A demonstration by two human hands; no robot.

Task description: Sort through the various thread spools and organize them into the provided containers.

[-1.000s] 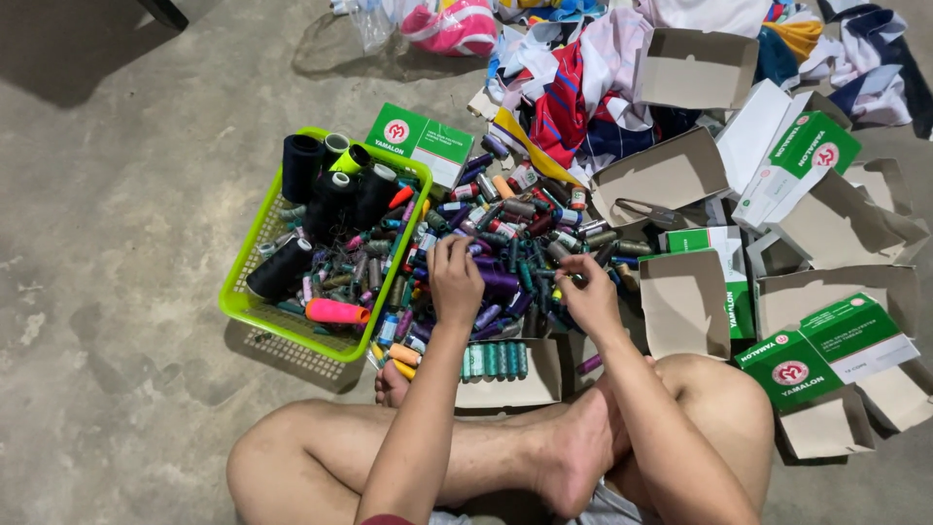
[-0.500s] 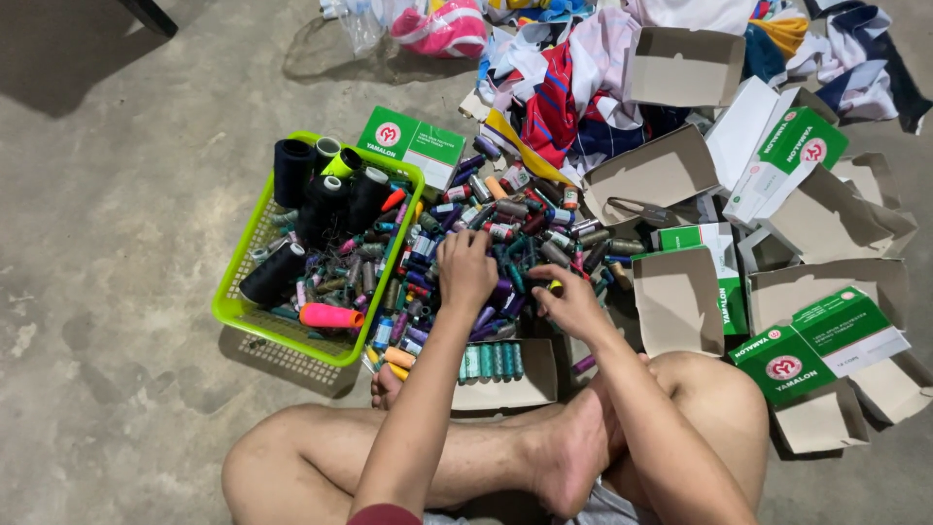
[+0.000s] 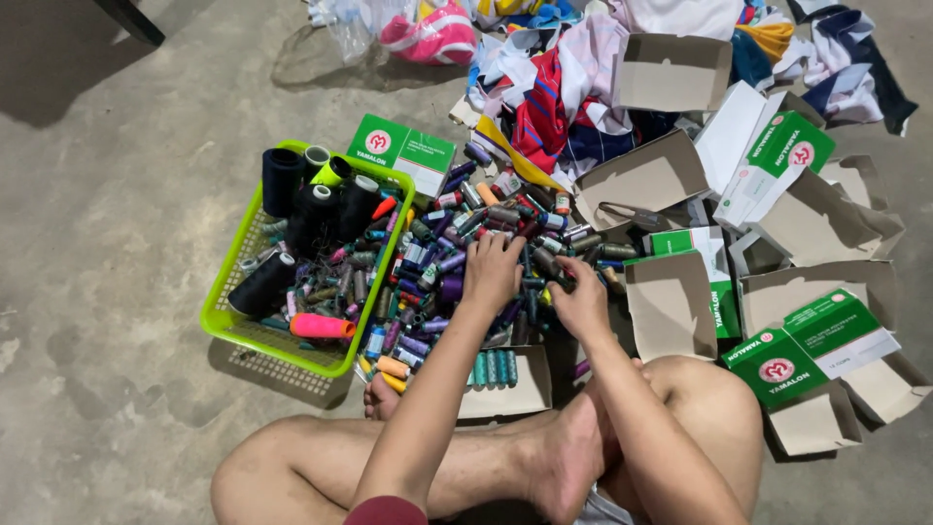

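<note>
Head view, looking down on a heap of small thread spools [image 3: 486, 219] spread over the concrete floor [image 3: 107, 243]. Left hand [image 3: 493, 272] flat on the heap, fingers spread and loose, gripping nothing that shows. Right hand [image 3: 580, 299] at the heap's right edge, fingers curled around something small (probably a spool, though too hidden to tell). Just left of the heap, a green basket [image 3: 222, 321] with big black cones and more spools; near the heap's lower edge, a small open carton [image 3: 520, 389] with a row of teal spools. Right of the heap, empty cardboard boxes [image 3: 671, 301]; beyond it, crumpled cloth [image 3: 564, 87]. Likely trouble: spools rolling off across the floor if the heap gets raked too hard, or loose thread ends tangling.
</note>
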